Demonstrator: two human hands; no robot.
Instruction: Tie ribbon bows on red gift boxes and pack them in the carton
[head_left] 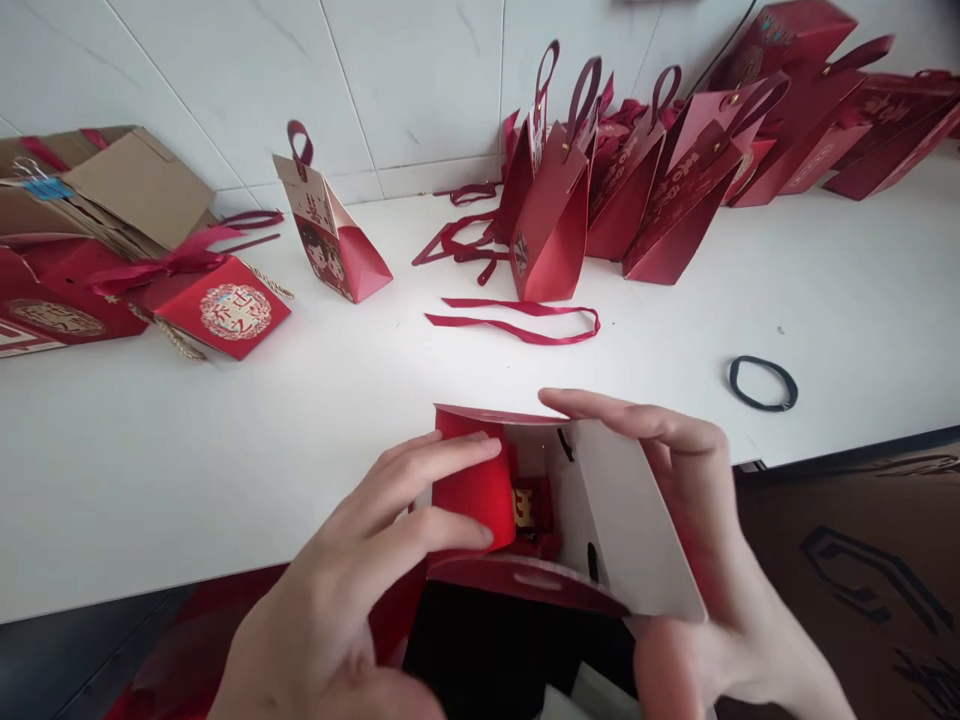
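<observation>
In front of me a red gift box [529, 582] is tilted with its top open, at the table's front edge. A wrapped red item with gold print [523, 508] lies inside it. My left hand [360, 560] grips the box's left side, its fingers resting on a bright red panel [472, 490]; I cannot tell whether that panel is part of the box. My right hand [697, 520] holds the box from the right, around a raised white-lined flap [630, 510]. Two dark slots show in that lining. The left thumb is partly cut off by the frame's bottom.
A red ribbon [517, 320] lies behind the box, and a black band [763, 384] to its right. Several dark red gift boxes [551, 220] stand along the wall. A pink-and-red box [326, 235], a bow-tied red box [236, 310] and cardboard [142, 190] are at left.
</observation>
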